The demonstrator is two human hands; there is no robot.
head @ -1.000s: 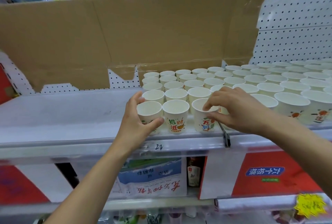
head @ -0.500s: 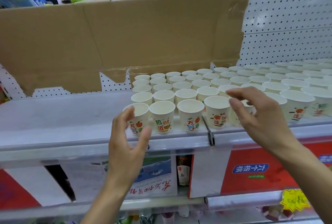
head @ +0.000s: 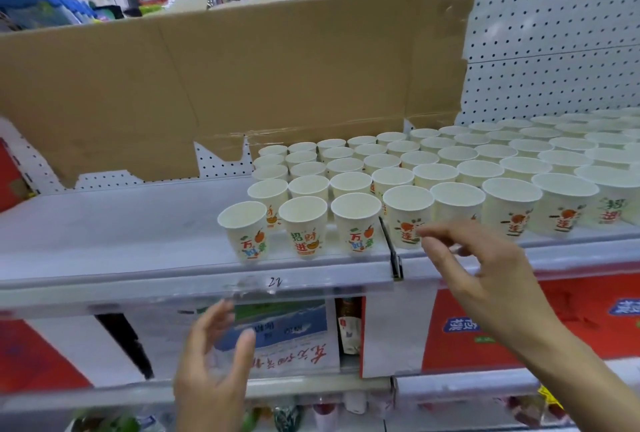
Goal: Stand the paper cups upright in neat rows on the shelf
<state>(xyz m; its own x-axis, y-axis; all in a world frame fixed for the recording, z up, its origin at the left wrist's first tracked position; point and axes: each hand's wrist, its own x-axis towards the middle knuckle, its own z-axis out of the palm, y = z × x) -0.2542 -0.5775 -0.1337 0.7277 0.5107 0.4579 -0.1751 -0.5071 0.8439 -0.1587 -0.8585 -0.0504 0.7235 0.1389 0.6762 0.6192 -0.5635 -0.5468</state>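
Paper cups [head: 408, 168] stand upright, mouths up, in close rows on the white shelf [head: 104, 230], filling it from frame centre to the right edge. The front-left cup [head: 244, 230] sits slightly left of the column behind it. Cup print is red and green Chinese script with orange fruit; "万" and "招财" are legible, the rest blurred. A handwritten "22" [head: 276, 281] marks the shelf lip.

The left hand [head: 214, 372], lower centre below the lip, is spread and holds nothing. The right hand [head: 485, 268], centre right, has its fingers loosely bent before the front row and holds nothing (contact with a cup cannot be told). A cardboard sheet [head: 242, 78] leans against the pegboard [head: 554, 50].
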